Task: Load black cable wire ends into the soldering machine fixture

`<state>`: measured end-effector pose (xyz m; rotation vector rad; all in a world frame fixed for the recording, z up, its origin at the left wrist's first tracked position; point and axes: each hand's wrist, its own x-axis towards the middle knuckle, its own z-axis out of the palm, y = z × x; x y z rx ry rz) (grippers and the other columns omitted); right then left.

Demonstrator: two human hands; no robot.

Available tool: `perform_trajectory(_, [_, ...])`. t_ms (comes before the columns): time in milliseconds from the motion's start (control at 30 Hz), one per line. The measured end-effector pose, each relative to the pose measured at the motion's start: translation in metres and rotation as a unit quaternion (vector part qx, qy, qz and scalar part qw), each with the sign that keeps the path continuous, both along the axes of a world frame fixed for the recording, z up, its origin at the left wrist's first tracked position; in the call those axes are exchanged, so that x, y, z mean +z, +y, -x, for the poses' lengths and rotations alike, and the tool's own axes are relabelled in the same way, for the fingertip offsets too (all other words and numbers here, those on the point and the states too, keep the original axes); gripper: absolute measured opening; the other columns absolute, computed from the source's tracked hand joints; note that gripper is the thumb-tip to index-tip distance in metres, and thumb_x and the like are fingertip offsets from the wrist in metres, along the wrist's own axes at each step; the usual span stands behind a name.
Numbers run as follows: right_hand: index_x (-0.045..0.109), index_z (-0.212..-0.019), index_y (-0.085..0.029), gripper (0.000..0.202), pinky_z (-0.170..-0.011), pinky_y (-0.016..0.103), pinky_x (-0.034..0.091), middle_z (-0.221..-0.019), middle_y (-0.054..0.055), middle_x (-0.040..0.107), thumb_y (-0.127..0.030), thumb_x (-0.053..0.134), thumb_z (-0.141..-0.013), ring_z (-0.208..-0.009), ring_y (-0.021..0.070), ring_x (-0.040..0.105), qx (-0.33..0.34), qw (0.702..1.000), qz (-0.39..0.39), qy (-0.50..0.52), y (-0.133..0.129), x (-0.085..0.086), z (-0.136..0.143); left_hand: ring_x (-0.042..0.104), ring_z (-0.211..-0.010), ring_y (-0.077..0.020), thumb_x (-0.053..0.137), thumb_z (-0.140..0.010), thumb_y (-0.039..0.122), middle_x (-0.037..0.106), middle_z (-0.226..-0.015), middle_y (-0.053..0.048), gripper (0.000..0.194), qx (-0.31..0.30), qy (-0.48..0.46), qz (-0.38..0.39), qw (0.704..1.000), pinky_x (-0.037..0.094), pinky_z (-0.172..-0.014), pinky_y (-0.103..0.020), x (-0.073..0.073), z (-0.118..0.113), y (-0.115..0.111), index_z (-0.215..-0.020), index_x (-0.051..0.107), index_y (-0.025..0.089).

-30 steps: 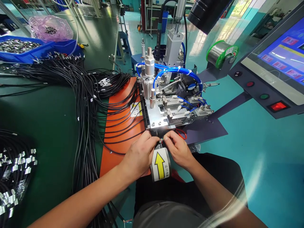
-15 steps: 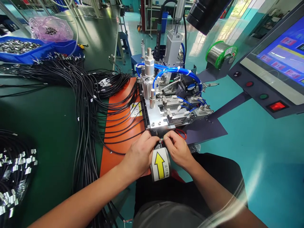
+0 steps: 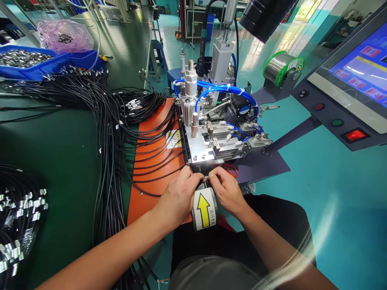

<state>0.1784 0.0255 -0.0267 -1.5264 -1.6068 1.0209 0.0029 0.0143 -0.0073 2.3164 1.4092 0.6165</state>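
Right in front of the machine's near edge, my two hands meet with closed fingertips. My left hand is pinched round the end of a black cable, which runs in under it from the left. Just to the right, my right hand pinches something too small to make out. Tiny coloured wire ends show in the gap between the fingertips. Below them is a round cover with a yellow arrow, close beside my left palm. The metal machine with blue air hoses stands directly beyond my fingers.
Several black cables lie over the green table and an orange plate. A blue bin of metal parts sits far left. To the right are a solder wire spool and a control panel.
Both hands keep their pinch at the same spot by the machine's edge. The whole view has shifted very slightly.
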Motion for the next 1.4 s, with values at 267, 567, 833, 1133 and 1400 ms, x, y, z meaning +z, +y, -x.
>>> perform_trajectory(267, [0.051,-0.075,-0.021,0.021,-0.062,0.024,0.038,-0.069,-0.004,0.053,-0.030,0.047,-0.093,-0.065,0.0134,0.051,-0.015,1.000,0.000,-0.005,-0.0026,-0.0026,0.0029,0.059,-0.084,-0.0179,0.040,-0.093,0.011,0.052,-0.096,-0.007,0.029,-0.006,0.010,-0.008,1.000,0.052,-0.073,-0.029,-0.0018,0.0010,-0.0002,-0.113,0.060,0.017])
perform_trajectory(567, [0.053,-0.081,-0.021,0.018,-0.067,0.027,0.039,-0.076,0.000,0.055,-0.026,0.044,-0.095,-0.070,0.0153,0.053,-0.015,0.997,-0.070,-0.035,-0.0059,-0.0060,0.0043,0.059,-0.084,-0.0184,0.039,-0.094,0.011,0.052,-0.095,-0.008,0.028,-0.004,0.013,-0.008,1.000,0.053,-0.072,-0.029,0.0002,-0.0003,0.0005,-0.109,0.062,0.016])
perform_trajectory(833, [0.052,-0.079,-0.020,0.018,-0.066,0.027,0.039,-0.073,-0.001,0.054,-0.026,0.045,-0.094,-0.069,0.0150,0.052,-0.017,0.997,-0.067,-0.037,-0.0055,-0.0048,0.0050,0.059,-0.084,-0.0172,0.040,-0.093,0.009,0.052,-0.095,-0.007,0.029,-0.001,0.011,-0.013,1.000,0.052,-0.073,-0.028,-0.0014,0.0002,0.0001,-0.110,0.061,0.017])
perform_trajectory(1133, [0.052,-0.078,-0.021,0.020,-0.065,0.027,0.039,-0.072,-0.002,0.056,-0.028,0.044,-0.095,-0.067,0.0151,0.052,-0.022,0.998,-0.033,-0.040,-0.0057,-0.0020,0.0051,0.057,-0.080,-0.0165,0.038,-0.091,0.008,0.051,-0.095,-0.007,0.030,0.000,0.044,-0.015,0.999,0.052,-0.070,-0.028,0.0029,-0.0015,-0.0008,-0.110,0.060,0.017])
perform_trajectory(1400, [0.053,-0.078,-0.021,0.021,-0.064,0.026,0.038,-0.071,-0.002,0.056,-0.031,0.044,-0.095,-0.066,0.0148,0.053,-0.034,0.998,-0.033,-0.047,-0.0063,-0.0044,0.0058,0.056,-0.078,-0.0172,0.039,-0.090,0.007,0.048,-0.094,-0.006,0.031,-0.005,0.068,-0.010,0.998,0.053,-0.070,-0.029,0.0028,-0.0019,-0.0007,-0.111,0.060,0.017])
